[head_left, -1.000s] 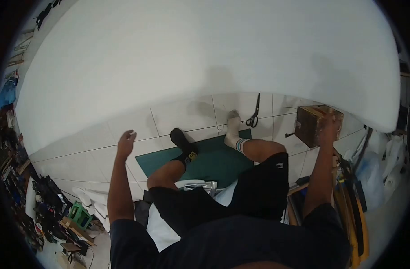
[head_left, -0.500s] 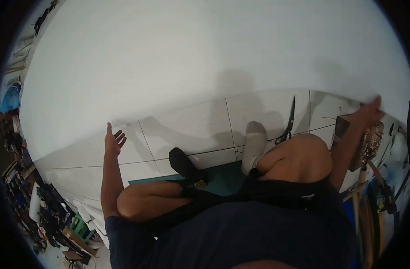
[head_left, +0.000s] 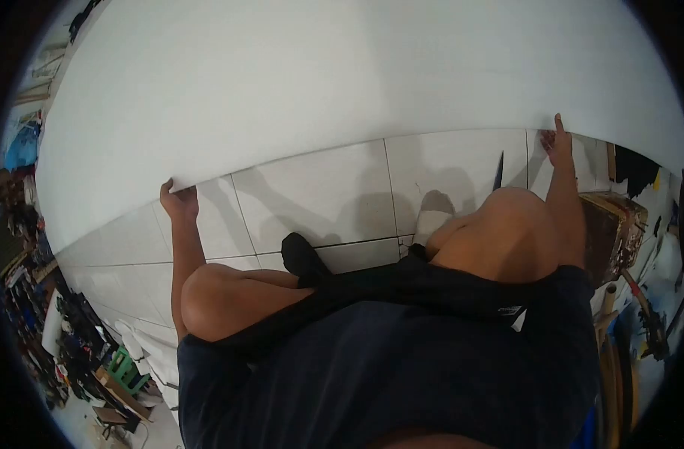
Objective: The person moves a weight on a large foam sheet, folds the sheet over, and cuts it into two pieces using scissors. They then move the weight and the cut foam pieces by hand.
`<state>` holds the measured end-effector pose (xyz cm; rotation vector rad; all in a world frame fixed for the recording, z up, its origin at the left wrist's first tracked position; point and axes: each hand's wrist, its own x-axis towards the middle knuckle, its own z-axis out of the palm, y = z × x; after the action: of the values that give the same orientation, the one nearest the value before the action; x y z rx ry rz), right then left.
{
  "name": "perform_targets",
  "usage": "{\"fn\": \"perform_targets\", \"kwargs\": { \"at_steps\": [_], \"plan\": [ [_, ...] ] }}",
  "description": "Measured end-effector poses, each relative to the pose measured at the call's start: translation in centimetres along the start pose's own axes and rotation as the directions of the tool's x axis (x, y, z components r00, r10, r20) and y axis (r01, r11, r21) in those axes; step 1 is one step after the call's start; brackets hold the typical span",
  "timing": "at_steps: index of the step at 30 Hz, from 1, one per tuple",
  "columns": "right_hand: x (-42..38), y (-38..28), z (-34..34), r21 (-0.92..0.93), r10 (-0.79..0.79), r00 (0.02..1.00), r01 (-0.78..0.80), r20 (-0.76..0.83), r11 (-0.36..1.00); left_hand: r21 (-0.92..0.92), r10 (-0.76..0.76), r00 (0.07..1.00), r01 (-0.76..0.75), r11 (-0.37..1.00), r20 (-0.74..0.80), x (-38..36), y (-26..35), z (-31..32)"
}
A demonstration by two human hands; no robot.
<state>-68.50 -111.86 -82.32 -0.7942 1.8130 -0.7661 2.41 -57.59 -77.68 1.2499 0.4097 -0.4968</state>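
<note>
A large white sheet [head_left: 304,82] spreads over the floor in front of me, its near edge running between my hands. At that edge on the left, my left hand [head_left: 180,203] has its thumb on top of the sheet and its fingertips hidden beneath. My right hand [head_left: 558,147] grips the edge farther right, thumb over the top and the other fingers curled below. Between the sheet and my legs, the dark blade of a pair of scissors [head_left: 500,170] shows; my right knee hides its handles.
Pale floor tiles [head_left: 312,179] lie under my feet, one in a dark sock [head_left: 300,254], one in a light sock [head_left: 432,217]. A worn box [head_left: 608,236] stands by my right arm. Clutter and a green plastic stool [head_left: 125,370] are at the left.
Both hands have moved to the sheet's edge and closed on it, the right one shifting left in view. The edge now looks straighter. My right knee covers more of the scissors.
</note>
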Motion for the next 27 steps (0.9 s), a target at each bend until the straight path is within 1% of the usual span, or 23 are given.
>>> {"fn": "perform_targets", "kwargs": {
  "at_steps": [1, 2, 3, 4, 5, 7, 8, 10, 11, 12, 13, 14, 15, 16, 17, 19, 20, 22, 23, 24, 25, 26, 27],
  "plan": [
    [1.6, 2.7, 0.2, -0.005, -0.008, 1.0, 0.008, 0.012, 1.0, -0.011, 0.005, 1.0, -0.006, 1.0, -0.008, 0.1, -0.2, -0.1],
    [3.2, 6.0, 0.6, 0.184, 0.064, 0.988, -0.089, 0.139, 0.979, -0.027, -0.008, 1.0, 0.008, 1.0, 0.017, 0.3, -0.4, -0.4],
    [2.9, 6.2, 1.6, 0.351, 0.106, 0.955, -0.203, 0.277, 0.914, -0.047, -0.018, 0.999, 0.02, 0.999, 0.046, 0.7, -0.6, -0.6],
    [2.5, 7.1, 3.1, 0.27, 0.185, 0.955, -0.246, 0.232, 0.931, -0.073, -0.048, 0.998, 0.051, 0.996, 0.046, 1.0, -0.8, -1.0],
    [-1.7, 7.5, 6.2, 0.191, 0.266, 0.948, -0.298, 0.176, 0.935, -0.076, -0.046, 0.998, 0.049, 0.996, 0.04, 1.2, -1.0, -1.4],
    [-11.8, 4.9, 10.9, 0.123, 0.309, 0.92, -0.344, 0.241, 0.931, -0.063, -0.032, 0.997, 0.037, 0.997, 0.077, 1.4, -1.4, -1.3],
    [-12.7, 5.9, 11.9, 0.128, 0.32, 0.917, -0.356, 0.239, 0.926, -0.047, -0.032, 0.998, 0.035, 0.998, 0.05, 1.3, -1.4, -1.2],
    [-12.8, 6.4, 14.0, 0.345, 0.311, 0.936, -0.351, 0.166, 0.871, -0.006, -0.038, 0.996, 0.038, 0.999, 0.078, 2.2, -1.3, -1.8],
    [-12.8, 5.8, 14.3, 0.348, 0.303, 0.939, -0.342, 0.163, 0.873, 0.019, -0.046, 0.994, 0.045, 0.999, 0.096, 2.0, -1.6, -1.7],
    [-12.7, 5.0, 14.3, 0.473, 0.171, 0.953, -0.275, 0.251, 0.837, 0.009, -0.049, 0.994, 0.049, 0.999, 0.093, 2.0, -1.7, -1.6],
    [-12.6, 4.2, 14.5, 0.589, 0.031, 0.947, -0.225, 0.321, 0.776, 0.074, -0.034, 0.995, 0.027, 0.997, 0.098, 2.1, -1.7, -1.5],
    [-11.8, 2.5, 14.8, 0.59, -0.027, 0.915, -0.236, 0.402, 0.772, 0.142, -0.018, 0.995, 0.004, 0.99, 0.102, 1.9, -1.8, -1.5],
    [-10.7, 0.3, 14.9, 0.592, -0.081, 0.874, -0.255, 0.48, 0.764, 0.142, -0.015, 0.996, 0.002, 0.99, 0.091, 2.0, -1.9, -1.6],
    [-10.0, -2.2, 14.7, 0.563, -0.209, 0.809, -0.174, 0.55, 0.808, 0.167, -0.036, 0.996, 0.022, 0.986, 0.083, 2.3, -1.8, -1.5],
    [-9.8, -4.7, 14.5, 0.541, -0.321, 0.717, -0.092, 0.619, 0.836, 0.193, -0.055, 0.996, 0.041, 0.98, 0.069, 2.3, -1.5, -1.6],
    [-11.1, -9.0, 14.3, 0.646, -0.384, 0.72, -0.116, 0.578, 0.755, 0.222, -0.044, 0.997, 0.03, 0.975, 0.059, 0.8, -1.1, -0.7],
    [-12.3, -8.6, 14.6, 0.64, -0.38, 0.711, -0.128, 0.592, 0.757, 0.234, -0.057, 0.997, 0.043, 0.971, 0.054, 0.5, -0.9, -0.4],
    [-14.5, -8.3, 14.6, 0.732, -0.449, 0.794, 0.007, 0.41, 0.681, 0.265, -0.06, 0.997, 0.045, 0.963, 0.05, -0.2, -0.6, 0.7],
    [-10.4, -5.0, 14.1, 0.637, -0.348, 0.853, 0.024, 0.388, 0.771, 0.3, -0.073, 0.996, 0.053, 0.952, 0.055, -0.1, -0.5, 0.8],
    [-8.2, -1.0, 14.4, 0.527, -0.246, 0.904, 0.028, 0.349, 0.849, 0.363, -0.037, 0.999, 0.022, 0.931, 0.033, 0.9, -0.7, 0.7],
    [-6.4, 3.0, 14.6, 0.486, -0.189, 0.897, -0.032, 0.399, 0.873, 0.354, -0.029, 0.999, 0.02, 0.935, 0.02, 1.8, -1.0, 0.5],
    [-8.2, 4.5, 15.2, 0.406, -0.083, 0.92, -0.086, 0.382, 0.91, 0.403, -0.008, 1.0, 0.008, 0.915, -0.002, 2.4, -1.2, 0.5],
    [-8.3, 4.7, 15.5, 0.396, -0.079, 0.911, -0.096, 0.404, 0.913, 0.456, 0.013, 1.0, 0.0, 0.89, -0.027, 2.8, -1.4, 0.2]
  ]
}}
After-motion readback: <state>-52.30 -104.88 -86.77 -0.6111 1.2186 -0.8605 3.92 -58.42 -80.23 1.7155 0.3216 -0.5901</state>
